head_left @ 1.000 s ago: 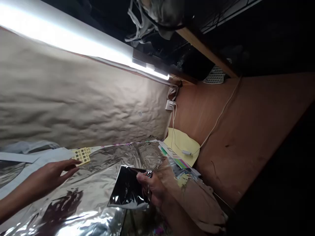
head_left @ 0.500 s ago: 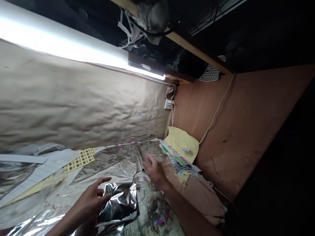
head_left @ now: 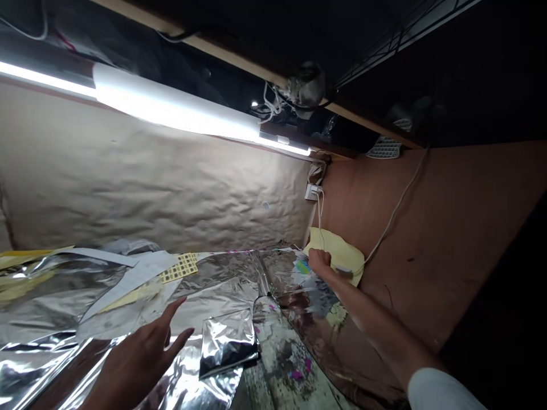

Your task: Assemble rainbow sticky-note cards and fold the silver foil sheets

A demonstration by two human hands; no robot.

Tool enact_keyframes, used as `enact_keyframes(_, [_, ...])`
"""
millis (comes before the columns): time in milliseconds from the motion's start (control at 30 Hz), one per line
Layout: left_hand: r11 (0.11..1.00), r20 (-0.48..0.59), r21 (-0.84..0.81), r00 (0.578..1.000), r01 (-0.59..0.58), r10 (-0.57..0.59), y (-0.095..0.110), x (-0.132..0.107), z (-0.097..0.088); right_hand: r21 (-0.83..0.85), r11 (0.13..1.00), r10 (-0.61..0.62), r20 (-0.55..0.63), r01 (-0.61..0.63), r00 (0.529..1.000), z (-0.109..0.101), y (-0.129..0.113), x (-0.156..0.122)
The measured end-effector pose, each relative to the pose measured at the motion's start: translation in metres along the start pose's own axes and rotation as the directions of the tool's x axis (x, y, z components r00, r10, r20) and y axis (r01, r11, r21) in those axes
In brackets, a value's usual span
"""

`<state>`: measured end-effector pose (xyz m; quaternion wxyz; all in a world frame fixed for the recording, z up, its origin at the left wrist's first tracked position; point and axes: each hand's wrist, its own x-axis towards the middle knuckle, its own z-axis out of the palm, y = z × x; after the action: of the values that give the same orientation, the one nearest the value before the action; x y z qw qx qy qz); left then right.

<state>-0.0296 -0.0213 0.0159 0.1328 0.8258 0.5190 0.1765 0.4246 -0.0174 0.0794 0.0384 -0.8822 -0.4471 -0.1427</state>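
My right hand (head_left: pixel 319 262) is stretched out to the far corner, at the edge of the yellow sheet (head_left: pixel 348 250) and beside the bright papers (head_left: pixel 302 266). Its fingers are curled in, and I cannot tell whether they pinch anything. My left hand (head_left: pixel 143 350) is empty, thumb and forefinger spread wide over the foil (head_left: pixel 231 291), just beside the packet (head_left: pixel 228 341) but apart from it. The packet lies flat and shiny near the front, its right edge by the scuffed board (head_left: pixel 277 341). I judge the step in hand to be a reach — the packet set down, the corner being sorted by touch. From here, I'd say, the next move calls for a light fingertip pinch on whatever is thin there, with the left thumb kept clear of the packet.
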Motion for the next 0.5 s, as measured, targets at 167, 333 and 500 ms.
enact_keyframes(167, [0.953,-0.113,-0.284,0.991,-0.102,0.073,-0.006,-0.003,-0.002,0.448,0.888,-0.026,-0.182,0.106,0.983,-0.037,-0.014,-0.003])
enact_keyframes(333, [0.738,-0.181,-0.659,0.983,-0.149,0.037,0.022,-0.001,-0.006,0.774,0.479,-0.277,-0.314,0.414,0.908,-0.076,-0.069,-0.037])
enact_keyframes(500, [0.196,-0.052,-0.980,0.998,-0.044,-0.038,0.057,-0.003,-0.011,0.873,0.130,-0.554,-0.329,0.470,0.765,-0.098,-0.133,-0.092])
